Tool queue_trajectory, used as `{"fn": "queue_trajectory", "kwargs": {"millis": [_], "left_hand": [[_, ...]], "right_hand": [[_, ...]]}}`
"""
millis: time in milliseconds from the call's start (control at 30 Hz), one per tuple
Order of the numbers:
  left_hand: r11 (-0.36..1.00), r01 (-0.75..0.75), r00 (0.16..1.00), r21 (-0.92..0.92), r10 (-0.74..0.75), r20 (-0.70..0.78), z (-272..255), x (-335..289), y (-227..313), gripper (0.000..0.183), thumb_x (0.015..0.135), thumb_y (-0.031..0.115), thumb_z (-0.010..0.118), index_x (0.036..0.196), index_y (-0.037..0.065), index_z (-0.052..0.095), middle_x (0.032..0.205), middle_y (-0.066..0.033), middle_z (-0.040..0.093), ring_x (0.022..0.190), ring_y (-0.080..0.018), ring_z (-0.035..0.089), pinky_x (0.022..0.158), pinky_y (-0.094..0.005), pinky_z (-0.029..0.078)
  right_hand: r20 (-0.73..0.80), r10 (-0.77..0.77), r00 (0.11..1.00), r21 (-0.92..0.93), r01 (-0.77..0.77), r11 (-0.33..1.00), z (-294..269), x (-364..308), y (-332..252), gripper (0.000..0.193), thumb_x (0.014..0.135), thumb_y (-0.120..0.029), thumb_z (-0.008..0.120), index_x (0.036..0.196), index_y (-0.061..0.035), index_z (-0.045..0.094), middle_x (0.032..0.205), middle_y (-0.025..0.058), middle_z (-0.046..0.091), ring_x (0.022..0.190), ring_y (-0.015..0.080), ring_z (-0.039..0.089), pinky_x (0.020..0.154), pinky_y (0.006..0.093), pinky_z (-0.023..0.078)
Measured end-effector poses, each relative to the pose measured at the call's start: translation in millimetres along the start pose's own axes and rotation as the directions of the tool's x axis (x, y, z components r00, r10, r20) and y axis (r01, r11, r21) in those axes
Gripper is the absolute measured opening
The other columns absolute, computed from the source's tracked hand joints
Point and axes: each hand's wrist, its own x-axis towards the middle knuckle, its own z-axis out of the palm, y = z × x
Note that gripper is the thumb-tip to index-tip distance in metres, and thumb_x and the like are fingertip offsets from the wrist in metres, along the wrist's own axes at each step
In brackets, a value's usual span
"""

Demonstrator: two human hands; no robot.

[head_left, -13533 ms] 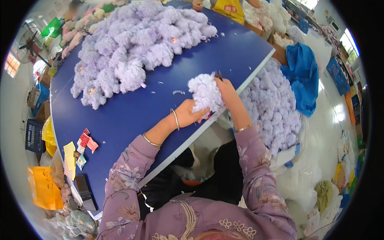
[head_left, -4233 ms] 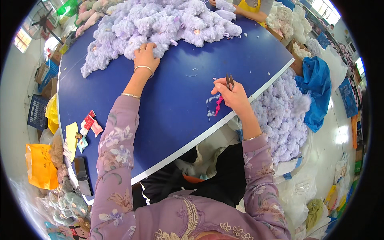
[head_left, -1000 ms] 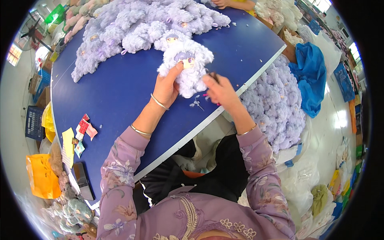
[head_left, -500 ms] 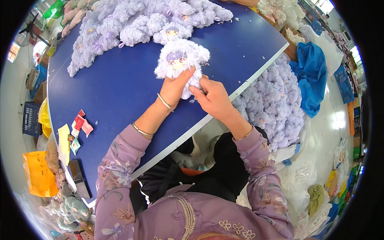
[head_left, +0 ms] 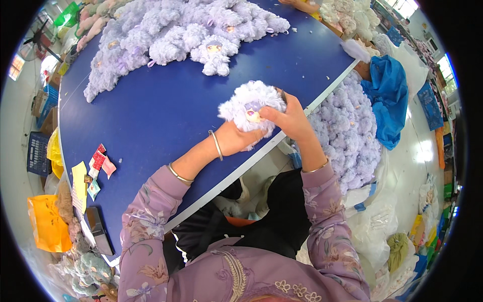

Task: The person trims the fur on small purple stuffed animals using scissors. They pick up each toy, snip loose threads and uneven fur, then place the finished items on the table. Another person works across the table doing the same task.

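Observation:
A fluffy pale-lilac plush doll (head_left: 245, 103) with a printed face is held just above the near edge of the blue table. Its lower side lies in my left hand (head_left: 239, 139), fingers closed beneath the fur. From the right, my right hand (head_left: 290, 119) grips the doll, the thumb pressing beside the face. A small dark pointed tool (head_left: 283, 95) shows by the right fingers; its kind is unclear. Beyond them, another lilac plush doll (head_left: 215, 54) lies face up at the front of a large heap of lilac plush dolls (head_left: 166, 38).
The blue table (head_left: 151, 110) has a pale edge close to my body. Small colourful packets (head_left: 100, 161), a yellow sheet (head_left: 79, 183) and a dark box (head_left: 98, 231) sit at left. More lilac plush (head_left: 344, 133) is piled beyond the right edge, beside a blue bag (head_left: 390, 100).
Both hands have brought the doll nearer to me and rightward, turning it. The right thumb has moved onto its face side. A whitish piece now shows by the table's far right corner.

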Motion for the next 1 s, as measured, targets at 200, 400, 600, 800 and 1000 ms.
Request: {"fn": "queue_trajectory", "kwargs": {"millis": [200, 400, 600, 800, 1000], "left_hand": [[0.966, -0.211, 0.977, 0.149, 0.212, 0.005, 3, -1, -6, 0.033, 0.086, 0.020, 0.068, 0.114, 0.006, 0.059, 0.101, -0.0042, 0.062, 0.095, -0.0122, 0.058, 0.081, -0.0290, 0.049], [0.935, -0.305, 0.909, 0.179, 0.342, -0.238, -36, 17, 5, 0.050, 0.080, 0.021, 0.073, 0.122, 0.001, 0.056, 0.100, -0.0041, 0.064, 0.086, -0.0094, 0.059, 0.067, -0.0244, 0.048], [0.502, 0.104, 0.591, 0.858, 0.663, -0.460, -111, 74, -10, 0.039, 0.076, 0.022, 0.071, 0.111, 0.008, 0.063, 0.114, -0.0169, 0.057, 0.100, -0.0282, 0.059, 0.085, -0.0360, 0.048], [0.647, 0.155, 0.730, 0.747, 0.434, -0.528, -99, 78, -14, 0.027, 0.073, 0.019, 0.070, 0.095, 0.005, 0.061, 0.111, -0.0186, 0.052, 0.098, -0.0312, 0.057, 0.082, -0.0363, 0.049], [0.664, -0.245, 0.624, 0.707, 0.666, -0.409, -21, 45, -28, 0.020, 0.069, 0.004, 0.070, 0.084, 0.002, 0.056, 0.091, -0.0125, 0.052, 0.080, -0.0255, 0.055, 0.071, -0.0318, 0.048]], "right_hand": [[0.030, 0.133, 0.991, 0.028, -0.134, 0.991, -5, -2, -5, 0.044, 0.076, -0.023, 0.079, 0.107, 0.0040, 0.062, 0.100, 0.0079, 0.066, 0.088, 0.0111, 0.059, 0.079, 0.0285, 0.049], [-0.687, 0.141, 0.713, 0.626, 0.482, 0.613, -55, 6, -33, 0.077, 0.083, -0.054, 0.065, 0.135, -0.0038, 0.040, 0.135, 0.0182, 0.049, 0.070, 0.0151, 0.062, 0.048, 0.0220, 0.041], [-0.291, 0.073, 0.954, 0.227, -0.005, 0.974, -47, 10, 9, 0.045, 0.087, -0.036, 0.065, 0.114, -0.0012, 0.059, 0.100, 0.0095, 0.066, 0.051, 0.0020, 0.039, 0.044, 0.0177, 0.032], [-0.232, 0.217, 0.948, -0.046, -0.233, 0.971, -16, 20, 26, 0.028, 0.093, -0.024, 0.060, 0.109, -0.0017, 0.059, 0.089, 0.0035, 0.068, 0.049, 0.0002, 0.038, 0.041, 0.0178, 0.031], [-0.204, 0.186, 0.961, -0.029, -0.195, 0.980, 16, 20, 34, 0.042, 0.088, -0.035, 0.067, 0.096, 0.0054, 0.060, 0.081, 0.0029, 0.061, 0.072, 0.0069, 0.052, 0.062, 0.0249, 0.044]]}}
